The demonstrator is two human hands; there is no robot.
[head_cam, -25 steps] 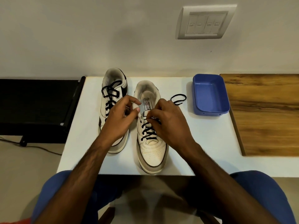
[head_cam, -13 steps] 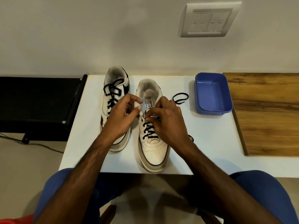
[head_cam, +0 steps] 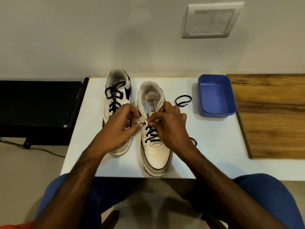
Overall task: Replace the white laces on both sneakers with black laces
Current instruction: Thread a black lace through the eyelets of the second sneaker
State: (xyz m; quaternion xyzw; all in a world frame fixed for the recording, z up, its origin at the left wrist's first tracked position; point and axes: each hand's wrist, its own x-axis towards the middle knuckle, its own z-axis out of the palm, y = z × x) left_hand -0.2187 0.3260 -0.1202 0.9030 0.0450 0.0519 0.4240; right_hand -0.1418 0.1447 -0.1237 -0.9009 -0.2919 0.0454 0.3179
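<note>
Two white sneakers stand side by side on the white table [head_cam: 214, 146], toes toward me. The left sneaker [head_cam: 118, 90] is fully laced in black. The right sneaker [head_cam: 156, 151] carries a black lace [head_cam: 152, 135] through its lower eyelets. My left hand [head_cam: 117, 129] pinches the left eyelet flap of the right sneaker, near the lace tip. My right hand [head_cam: 168, 124] pinches the black lace at that same eyelet. The lace's loose end [head_cam: 183, 100] loops on the table right of the shoe; another bit shows by my right wrist.
A blue plastic tray [head_cam: 216, 109] sits at the back right of the table. A wooden board [head_cam: 272, 113] lies to its right. A black bench [head_cam: 38, 104] stands left of the table. A wall switch plate [head_cam: 211, 20] hangs above. My knees are below the table's front edge.
Both hands stayed at the right sneaker's upper eyelets; their fingertips have drawn together at one left eyelet with the lace tip. The camera view shifted slightly.
</note>
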